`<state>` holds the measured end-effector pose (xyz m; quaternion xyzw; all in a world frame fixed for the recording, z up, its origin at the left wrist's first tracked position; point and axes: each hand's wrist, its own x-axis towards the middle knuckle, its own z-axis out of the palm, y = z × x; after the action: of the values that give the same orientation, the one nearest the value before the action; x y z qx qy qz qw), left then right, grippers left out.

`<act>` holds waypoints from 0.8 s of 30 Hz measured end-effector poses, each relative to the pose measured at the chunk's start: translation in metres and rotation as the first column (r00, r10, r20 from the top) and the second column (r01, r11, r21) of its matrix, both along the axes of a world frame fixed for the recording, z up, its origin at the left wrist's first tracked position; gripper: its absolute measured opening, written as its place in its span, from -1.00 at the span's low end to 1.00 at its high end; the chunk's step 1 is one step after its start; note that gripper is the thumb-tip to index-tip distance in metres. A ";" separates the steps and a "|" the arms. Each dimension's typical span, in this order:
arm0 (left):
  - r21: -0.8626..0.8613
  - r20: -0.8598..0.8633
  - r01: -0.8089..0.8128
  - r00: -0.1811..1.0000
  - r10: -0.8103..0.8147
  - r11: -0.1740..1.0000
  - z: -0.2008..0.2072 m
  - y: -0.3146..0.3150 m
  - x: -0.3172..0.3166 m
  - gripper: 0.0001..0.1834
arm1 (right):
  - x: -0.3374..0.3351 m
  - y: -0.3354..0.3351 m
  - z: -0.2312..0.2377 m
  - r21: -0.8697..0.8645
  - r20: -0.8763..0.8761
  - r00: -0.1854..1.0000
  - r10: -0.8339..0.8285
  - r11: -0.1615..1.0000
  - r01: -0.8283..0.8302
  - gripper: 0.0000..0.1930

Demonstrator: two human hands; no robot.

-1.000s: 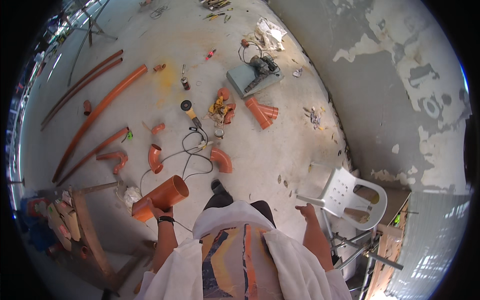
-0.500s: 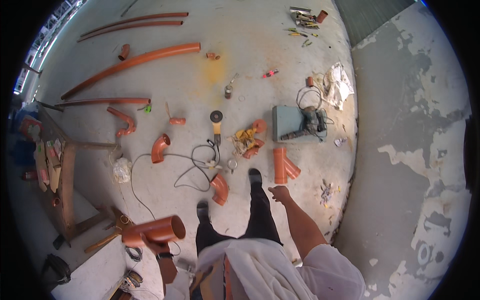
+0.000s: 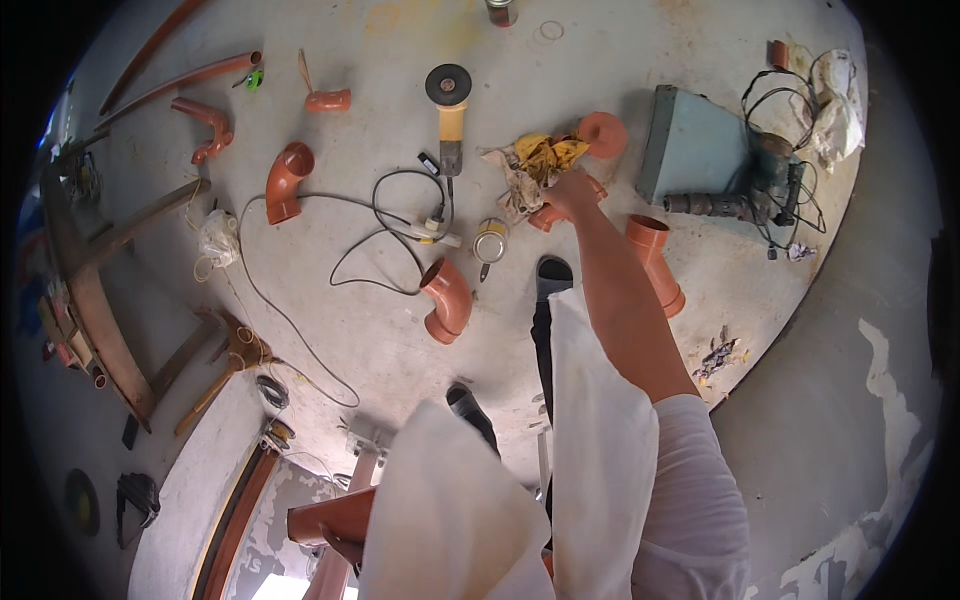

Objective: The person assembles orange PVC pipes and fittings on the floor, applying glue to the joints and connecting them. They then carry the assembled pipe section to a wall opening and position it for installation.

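At the lower left, my left hand [image 3: 345, 549], partly hidden by my white shirt, holds a short length of orange-brown pipe [image 3: 325, 515]. My right arm stretches forward and down to the floor. There my right hand [image 3: 573, 193] has its fingers closed at the edge of a crumpled yellow and beige rag [image 3: 548, 158]; the fingertips are partly hidden. An orange pipe fitting [image 3: 545, 217] lies just beneath this hand, and a round orange piece [image 3: 602, 135] lies beyond it. Right of my forearm is an orange branch pipe fitting [image 3: 655, 265].
An angle grinder [image 3: 449, 120] lies ahead, its cable looping over the floor. Nearby are a tin with a brush [image 3: 490, 242] and orange elbows [image 3: 446, 300] [image 3: 288, 183]. A drill [image 3: 735, 205] rests by a teal case [image 3: 695, 145] at right. A wooden frame [image 3: 95, 290] stands left.
I have bent forward, and my right hand has moved from beside the branch fitting to the rag. My left hand, still with the pipe, is now lower and partly behind my shirt.
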<state>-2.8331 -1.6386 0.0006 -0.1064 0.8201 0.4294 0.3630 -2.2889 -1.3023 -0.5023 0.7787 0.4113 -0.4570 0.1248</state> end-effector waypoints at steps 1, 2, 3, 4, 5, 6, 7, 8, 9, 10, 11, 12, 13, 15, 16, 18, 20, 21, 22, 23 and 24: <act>-0.007 -0.013 0.000 1.000 0.000 1.000 0.001 -0.001 0.006 -0.03 | -0.004 -0.003 -0.011 0.016 -0.009 1.000 -0.001 1.000 0.001 -0.49; -0.012 -0.020 0.001 1.000 -0.001 1.000 0.001 -0.001 0.011 -0.03 | -0.005 -0.006 -0.019 0.010 -0.003 1.000 -0.003 1.000 0.003 -0.50; -0.010 -0.032 -0.001 0.999 0.001 1.000 0.001 -0.003 0.016 -0.04 | -0.008 -0.008 -0.026 -0.038 0.034 0.999 -0.020 0.999 0.021 -0.50; -0.009 -0.042 0.000 0.999 -0.001 1.000 0.001 -0.004 0.020 -0.04 | -0.011 -0.011 -0.029 0.044 -0.012 0.999 -0.039 0.998 0.039 -0.52; -0.008 -0.051 0.002 0.999 -0.002 1.000 0.001 -0.006 0.023 -0.04 | -0.013 -0.018 -0.026 0.075 -0.030 0.997 -0.072 0.994 0.074 -0.53; -0.011 -0.040 -0.007 0.999 0.006 1.000 0.001 -0.009 0.024 -0.04 | -0.013 -0.024 -0.020 0.066 -0.025 0.993 -0.112 0.991 0.113 -0.54; -0.016 -0.021 -0.019 1.000 0.018 1.000 0.001 -0.012 0.024 -0.04 | -0.014 -0.029 -0.010 0.155 -0.094 0.991 -0.094 0.982 0.108 -0.53; -0.010 -0.006 -0.028 1.000 0.028 1.000 0.001 -0.017 0.023 -0.04 | -0.016 -0.030 0.004 0.211 -0.138 0.987 -0.077 0.972 0.105 -0.52; -0.004 0.018 -0.039 0.999 0.039 0.999 -0.001 -0.023 0.021 -0.04 | -0.015 -0.028 0.021 0.252 -0.153 0.987 -0.046 0.964 0.084 -0.50; 0.014 0.037 -0.055 0.998 0.055 0.998 -0.002 -0.030 0.018 -0.04 | -0.012 -0.029 0.043 0.407 -0.218 0.976 -0.015 0.908 0.105 -0.49; 0.033 0.054 -0.066 0.996 0.064 0.997 -0.004 -0.037 0.014 -0.04 | -0.011 -0.036 0.067 0.528 -0.254 0.967 0.033 0.842 0.110 -0.48; 0.055 0.078 -0.080 0.994 0.076 0.995 -0.008 -0.043 0.008 -0.04 | -0.009 -0.041 0.093 0.642 -0.281 0.955 0.089 0.757 0.119 -0.47; 0.080 0.103 -0.093 0.991 0.084 0.992 -0.013 -0.049 0.003 -0.04 | -0.004 -0.045 0.121 0.637 -0.373 0.926 0.066 0.744 0.204 -0.48; 0.145 0.164 -0.119 0.982 0.095 0.982 -0.025 -0.057 -0.008 -0.04 | -0.001 -0.054 0.179 0.625 -0.527 0.850 -0.010 0.673 0.396 -0.58; 0.188 0.201 -0.134 0.975 0.095 0.973 -0.032 -0.059 -0.014 -0.04 | 0.000 -0.059 0.209 0.573 -0.534 0.837 -0.121 0.676 0.464 -0.62; 0.270 0.270 -0.161 0.959 0.086 0.949 -0.043 -0.057 -0.022 -0.05 | 0.001 -0.069 0.277 0.663 -0.436 0.891 -0.126 0.625 0.413 -0.66; 0.342 0.324 -0.219 0.940 0.104 0.914 -0.046 -0.050 -0.027 -0.05 | 0.004 -0.081 0.356 0.694 -0.335 0.923 -0.187 0.613 0.376 -0.65; 0.459 0.277 -0.168 0.960 0.039 0.872 -0.046 -0.043 -0.028 -0.06 | 0.003 -0.087 0.396 0.705 -0.325 0.922 -0.208 0.597 0.383 -0.65; 0.492 0.320 -0.175 0.948 0.011 0.853 -0.040 -0.036 -0.031 -0.09 | -0.001 -0.096 0.439 0.701 -0.322 0.915 -0.242 0.589 0.403 -0.64; 0.536 0.298 -0.154 0.954 -0.016 0.830 -0.031 -0.032 -0.033 -0.10 | -0.006 -0.109 0.480 0.790 -0.348 0.917 -0.194 0.466 0.399 -0.66; 0.536 0.331 -0.202 0.943 0.016 0.819 -0.018 -0.026 -0.037 -0.10 | -0.009 -0.123 0.521 0.848 -0.371 0.915 -0.156 0.344 0.402 -0.68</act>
<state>-2.8698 -1.6649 -0.0177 -0.1085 0.5813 0.6500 0.4773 -2.2983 -1.4256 0.0188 0.7198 0.4636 -0.2555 -0.4491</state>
